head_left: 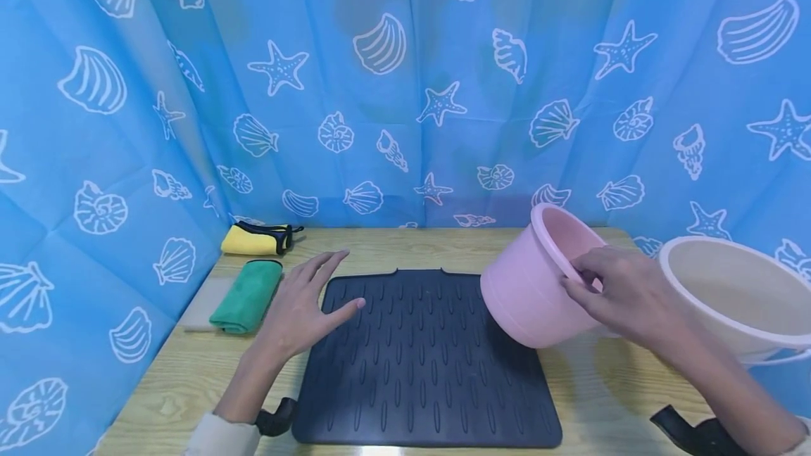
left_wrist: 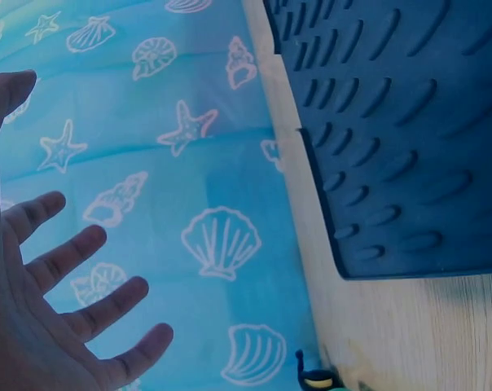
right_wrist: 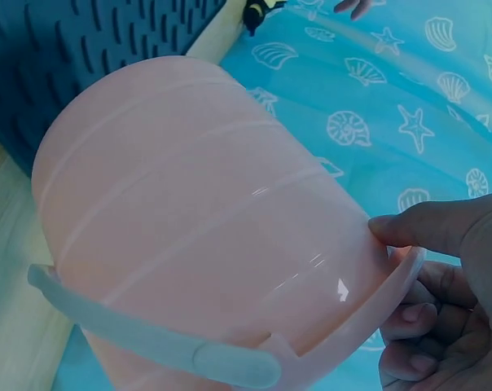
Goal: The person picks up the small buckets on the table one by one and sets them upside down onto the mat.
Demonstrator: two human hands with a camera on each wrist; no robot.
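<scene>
A pink plastic bucket (head_left: pixel 532 294) tilts over the right part of a dark ribbed mat (head_left: pixel 418 364). My right hand (head_left: pixel 624 294) pinches its rim, the thumb outside and the fingers curled inside. In the right wrist view the bucket's side (right_wrist: pixel 197 179) and pale handle (right_wrist: pixel 164 334) show, with the handle hanging down along it. My left hand (head_left: pixel 304 301) hovers over the mat's left edge, fingers spread and holding nothing. The left wrist view shows the same hand (left_wrist: pixel 50 301) with its fingers apart.
A large white basin (head_left: pixel 703 301) stands at the right edge. On the left of the wooden table (head_left: pixel 158 385) lie a folded green cloth (head_left: pixel 250 294), a grey cloth (head_left: pixel 203 305) and a yellow cloth with black trim (head_left: pixel 253 239). A blue shell-patterned curtain (head_left: pixel 405 90) hangs behind and at the sides.
</scene>
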